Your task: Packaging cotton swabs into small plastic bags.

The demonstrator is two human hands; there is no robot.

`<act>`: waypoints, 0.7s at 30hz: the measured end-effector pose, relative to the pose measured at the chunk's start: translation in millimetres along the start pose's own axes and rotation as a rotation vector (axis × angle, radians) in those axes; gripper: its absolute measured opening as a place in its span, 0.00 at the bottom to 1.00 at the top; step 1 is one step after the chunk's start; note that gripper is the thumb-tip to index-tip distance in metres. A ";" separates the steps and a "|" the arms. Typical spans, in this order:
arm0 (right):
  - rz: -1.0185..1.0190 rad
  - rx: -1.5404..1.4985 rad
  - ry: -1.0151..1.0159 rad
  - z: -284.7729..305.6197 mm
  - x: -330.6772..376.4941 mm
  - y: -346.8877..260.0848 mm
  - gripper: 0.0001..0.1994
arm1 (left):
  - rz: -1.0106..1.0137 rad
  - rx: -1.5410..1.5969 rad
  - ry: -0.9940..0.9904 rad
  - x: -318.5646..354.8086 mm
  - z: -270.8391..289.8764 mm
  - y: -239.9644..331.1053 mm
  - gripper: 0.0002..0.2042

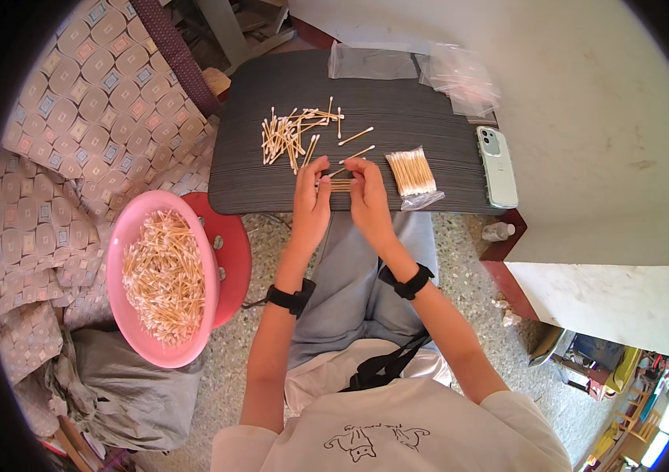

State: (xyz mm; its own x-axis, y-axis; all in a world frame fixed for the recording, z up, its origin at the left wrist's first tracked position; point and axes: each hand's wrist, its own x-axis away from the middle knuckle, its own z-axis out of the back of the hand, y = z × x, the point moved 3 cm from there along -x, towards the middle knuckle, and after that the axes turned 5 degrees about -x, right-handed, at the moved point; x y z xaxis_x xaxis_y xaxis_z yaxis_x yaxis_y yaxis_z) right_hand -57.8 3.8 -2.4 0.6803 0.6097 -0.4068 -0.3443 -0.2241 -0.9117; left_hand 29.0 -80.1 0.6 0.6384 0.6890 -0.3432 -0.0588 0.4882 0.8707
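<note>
Near the front edge of the dark table (pixel 232 177), my left hand (pixel 313 197) and my right hand (pixel 370 203) face each other. Between their fingers lies a small row of cotton swabs (pixel 340 186), gripped by its two ends, sticks running sideways. Just beyond my fingertips is a loose heap of cotton swabs (pixel 287 135), with a few single ones lying apart to its right. A clear bag packed with cotton swabs (pixel 411 173) rests to the right of my right hand. The swab tips inside my fingers are mostly hidden.
On the left, a pink basin (pixel 116 283) full of loose cotton swabs stands on a red stool (pixel 234 263). Clear plastic bags (pixel 374 63) lie along the table's far edge. A pale green phone (pixel 499 169) sits at the right edge, beside the wall (pixel 594 157).
</note>
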 end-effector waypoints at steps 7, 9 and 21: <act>-0.009 0.194 -0.010 9.8 -8.3 -10.3 0.15 | 0.131 0.145 0.047 2.4 3.5 -11.6 0.15; 0.038 0.266 -0.066 15.5 -12.4 -11.0 0.17 | 0.121 0.155 0.038 0.9 5.1 -14.0 0.15; 0.125 0.332 -0.079 10.4 -10.6 -2.5 0.22 | 0.162 0.301 0.061 -3.8 -0.8 -11.3 0.16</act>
State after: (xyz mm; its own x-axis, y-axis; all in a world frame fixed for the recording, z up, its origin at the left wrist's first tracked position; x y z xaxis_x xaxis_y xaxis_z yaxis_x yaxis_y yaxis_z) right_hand -70.9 5.8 4.7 0.5721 0.6532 -0.4960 -0.6215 -0.0494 -0.7819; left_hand 26.6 -87.8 -8.1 0.5914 0.7801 -0.2043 0.0791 0.1961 0.9774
